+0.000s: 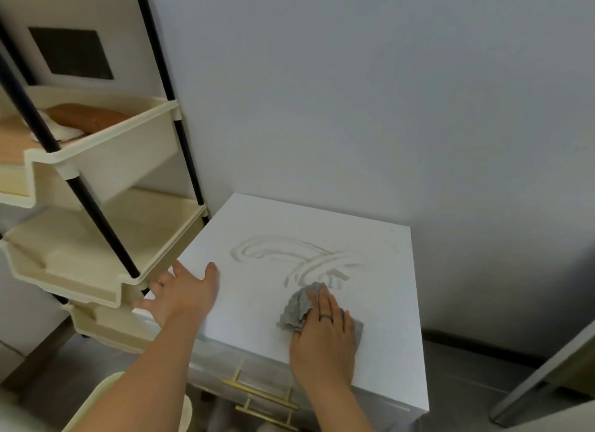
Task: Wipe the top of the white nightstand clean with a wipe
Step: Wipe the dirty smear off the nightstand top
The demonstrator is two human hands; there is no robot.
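Wall point(354, 93): plain grey. It backs the nightstand point(257, 306), and the far edge of the top sits against it.

Shelf rack point(106, 161): cream trays on black poles, cut off at the left and top of frame. Its lower tray corner stands just beside the nightstand's left edge. A brown thing point(87, 118) lies in the upper tray, half hidden by a pole; I cannot tell what it is.

Nightstand: white square top, with the front and right edges free and floor point(483, 383) beyond the right side. My arms hide part of the front, and only bits of the brass drawer handles point(257, 394) show.

Left hand point(183, 295): flat, fingers spread, holding nothing. It rests at the top's left edge, the thumb on the surface and the fingers out over the side toward the rack.

Right hand point(325, 338): fingers straight, pressing down on the wipe point(297, 306) near the front right of the top. The wipe is grey and crumpled, bunched out past my fingertips, and the palm hides the rest.

Powder smear point(289, 258): pale looping streaks mid-top, and the near end touches the wipe.

Ring point(325, 317): a dark band on one right finger.
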